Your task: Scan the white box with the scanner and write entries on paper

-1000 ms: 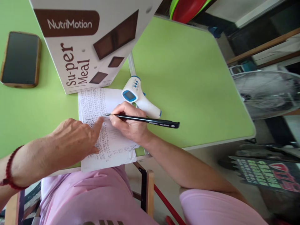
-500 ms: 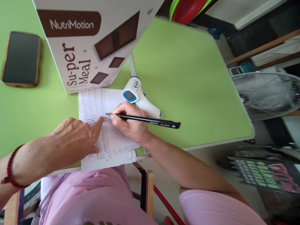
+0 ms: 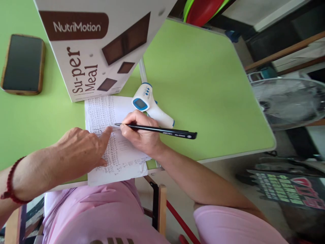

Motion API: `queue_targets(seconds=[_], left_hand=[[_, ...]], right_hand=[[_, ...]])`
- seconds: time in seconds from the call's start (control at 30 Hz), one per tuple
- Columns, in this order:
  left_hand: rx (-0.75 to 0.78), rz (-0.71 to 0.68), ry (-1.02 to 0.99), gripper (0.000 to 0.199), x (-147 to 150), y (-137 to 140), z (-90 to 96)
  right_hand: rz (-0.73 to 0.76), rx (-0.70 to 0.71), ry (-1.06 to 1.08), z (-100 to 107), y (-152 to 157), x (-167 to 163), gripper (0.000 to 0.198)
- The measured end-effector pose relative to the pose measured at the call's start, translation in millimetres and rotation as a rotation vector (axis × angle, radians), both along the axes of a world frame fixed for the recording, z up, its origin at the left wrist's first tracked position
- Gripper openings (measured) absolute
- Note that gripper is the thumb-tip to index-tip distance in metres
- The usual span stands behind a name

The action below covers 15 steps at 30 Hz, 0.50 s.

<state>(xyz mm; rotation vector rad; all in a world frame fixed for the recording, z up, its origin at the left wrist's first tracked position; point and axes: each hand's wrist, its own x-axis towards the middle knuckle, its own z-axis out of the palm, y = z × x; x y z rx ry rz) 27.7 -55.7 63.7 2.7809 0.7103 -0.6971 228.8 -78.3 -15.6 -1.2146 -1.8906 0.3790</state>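
Observation:
Handwritten sheets of paper point(image 3: 127, 117) lie at the table's near edge, covered in dense small writing. My right hand point(image 3: 142, 134) rests on them, its fingers closed around a black pen point(image 3: 165, 130). The pen's tip points left, at or just above the written lines; contact is unclear. From the left, my left hand point(image 3: 83, 144) lies over the sheets with the index finger stretched out, its tip close to the pen point. The thumb stands apart below; the other fingers are mostly hidden. A white and blue infrared thermometer point(image 3: 147, 103) lies just beyond my right hand.
A white box point(image 3: 88, 54) printed with brown pictures stands behind the papers. Far left lies a phone point(image 3: 23, 64) in a brown case on the green table point(image 3: 203, 88). Off the table's right side are a fan point(image 3: 289, 101) and a dark sign point(image 3: 286, 188).
The pen has turned slightly in my right hand, and its rear end sits a touch farther right. My left hand stays almost where it was.

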Motion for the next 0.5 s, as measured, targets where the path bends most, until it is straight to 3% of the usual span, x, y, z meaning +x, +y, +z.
queue_targets(seconds=[0.17, 0.5], left_hand=[[-0.042, 0.059, 0.01, 0.045, 2.9, 1.2, 7.6], [-0.045, 0.053, 0.009, 0.048, 1.6, 0.5, 5.0]], right_hand=[[-0.026, 0.0, 0.01, 0.0, -0.9, -0.2, 0.015], [-0.013, 0.008, -0.004, 1.7, -0.6, -0.5, 0.016]])
